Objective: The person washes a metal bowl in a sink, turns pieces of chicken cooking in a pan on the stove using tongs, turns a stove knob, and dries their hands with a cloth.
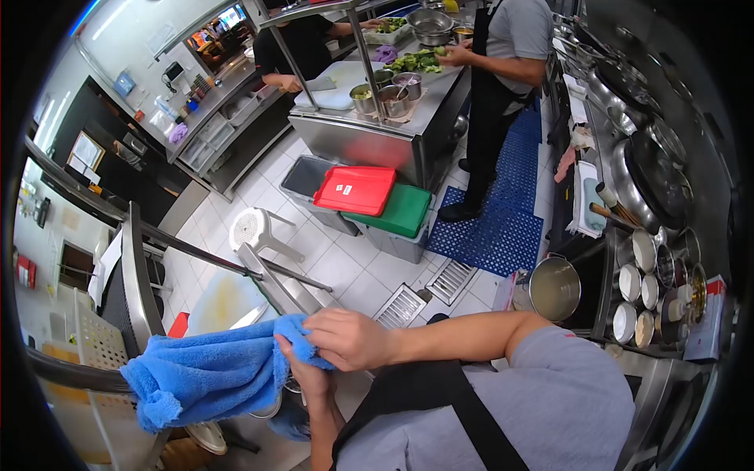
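Observation:
A blue cloth (pixel 212 377) stretches out to the left from both hands, its far end hanging near a dark metal rail. My right hand (pixel 345 337) is closed on the cloth's near end, fingers bent over it. Just below and to the left, my left hand (pixel 308 377) grips the same end from underneath, its thumb against the cloth. Behind the cloth lies a stained white cutting board (pixel 228 302), partly covered by the cloth and the rail.
Red (pixel 357 190) and green (pixel 393 210) lids cover bins by the central steel counter (pixel 353 133). A white stool (pixel 251 228) stands on the tiles. Two people work at the counter. A large pot (pixel 554 289) and several small containers are at the right.

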A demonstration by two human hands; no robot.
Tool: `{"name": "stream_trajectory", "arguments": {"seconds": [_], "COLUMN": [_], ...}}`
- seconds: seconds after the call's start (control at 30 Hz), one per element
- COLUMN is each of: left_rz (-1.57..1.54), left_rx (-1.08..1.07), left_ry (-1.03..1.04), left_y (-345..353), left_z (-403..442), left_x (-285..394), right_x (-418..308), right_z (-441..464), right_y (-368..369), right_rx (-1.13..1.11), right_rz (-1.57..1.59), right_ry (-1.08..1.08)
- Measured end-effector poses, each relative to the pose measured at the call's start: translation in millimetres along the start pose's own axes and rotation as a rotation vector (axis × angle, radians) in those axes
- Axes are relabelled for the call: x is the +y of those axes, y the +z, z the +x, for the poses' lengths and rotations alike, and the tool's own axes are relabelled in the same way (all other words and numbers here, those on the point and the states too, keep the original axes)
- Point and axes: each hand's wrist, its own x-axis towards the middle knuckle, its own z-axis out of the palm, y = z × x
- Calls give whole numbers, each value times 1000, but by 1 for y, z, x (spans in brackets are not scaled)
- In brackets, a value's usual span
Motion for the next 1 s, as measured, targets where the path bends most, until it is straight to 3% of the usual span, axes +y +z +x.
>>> {"name": "stream_trajectory", "arguments": {"seconds": [0.07, 0.2, 0.33, 0.43, 0.5, 0.57, 0.6, 0.7, 0.77, 0.9, 0.97, 1.0], "left_rz": [-112, -151, -76, 51, 148, -43, -41, -132, -179, -308, -317, -264], "left_rx": [-80, -44, -22, 59, 5, -78, -73, -102, -64, -62, -135, -125], "left_ry": [-124, -231, -210, -127, -60, -137, -131, -166, -211, -158, -96, -65], "left_y": [-3, 7, -6, 4, -8, -19, -20, -16, -11, -2, 1, -10], "left_z": [7, 2, -2, -18, -16, -12, -13, -11, -12, -20, -26, -24], "left_x": [4, 15, 2, -3, -5, -5, -3, -1, -5, -5, -5, -14], "right_x": [0, 10, 20, 22, 23, 23, 21, 20, 23, 18, 22, 23], "right_z": [6, 8, -6, -13, -15, -14, -14, -15, -18, -9, -8, -7], "right_y": [1, 7, 16, 23, 27, 34, 36, 35, 33, 24, 28, 27], "right_rx": [5, -220, -453, -449, -394, -101, -101, -91, -300, -160, -83, -81], "right_rz": [-58, -173, -164, -74, -25, 44, 51, 56, 23, 106, 145, 147], "right_ry": [-7, 20, 159, 146, 125, 13, 8, 97, 164, 156, 423, 420]}}
